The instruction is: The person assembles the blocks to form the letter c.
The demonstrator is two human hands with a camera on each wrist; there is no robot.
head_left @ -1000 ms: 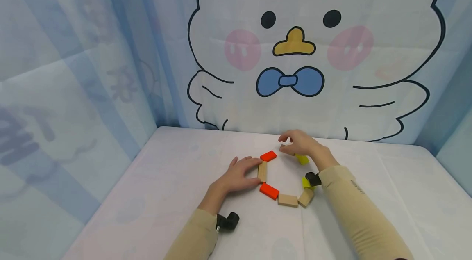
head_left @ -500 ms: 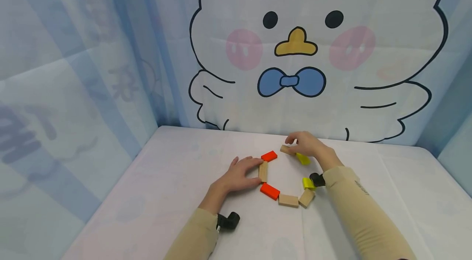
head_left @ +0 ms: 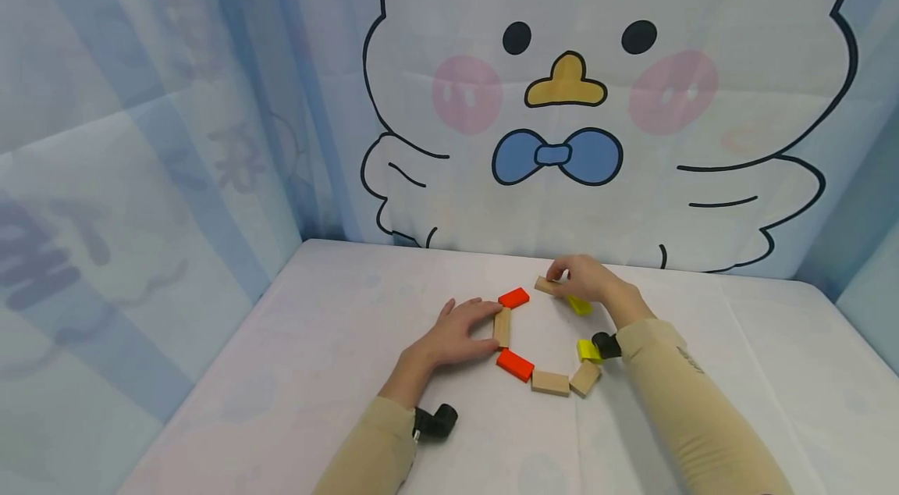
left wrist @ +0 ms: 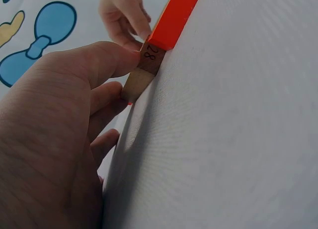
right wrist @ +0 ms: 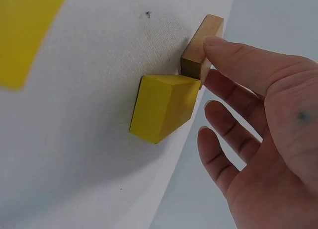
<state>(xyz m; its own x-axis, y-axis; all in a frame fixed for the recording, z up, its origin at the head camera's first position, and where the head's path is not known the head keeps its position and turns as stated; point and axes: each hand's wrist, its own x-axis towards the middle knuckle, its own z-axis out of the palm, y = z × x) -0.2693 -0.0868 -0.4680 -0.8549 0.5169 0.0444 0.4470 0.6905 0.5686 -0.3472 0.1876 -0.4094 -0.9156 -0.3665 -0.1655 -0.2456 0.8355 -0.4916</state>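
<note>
Beside the yellow block point(right wrist: 161, 107), the right hand point(head_left: 586, 279) pinches a wooden block point(head_left: 546, 286); the left hand point(head_left: 453, 332) lies open against another tan block point(head_left: 502, 326).

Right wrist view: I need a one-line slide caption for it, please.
Right hand touches a plain wooden block with its fingers, beside a yellow block on the white tabletop.

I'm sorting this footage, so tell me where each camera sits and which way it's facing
Head: on the person's head, facing forward and down at the table; both hands and sleeves show.
Left wrist: on the left wrist, along the left hand to the numbered wooden block.
Right wrist: on the right wrist, toward the right hand, far wooden block and yellow block.
Shared: head and left wrist views both show the red block.
</note>
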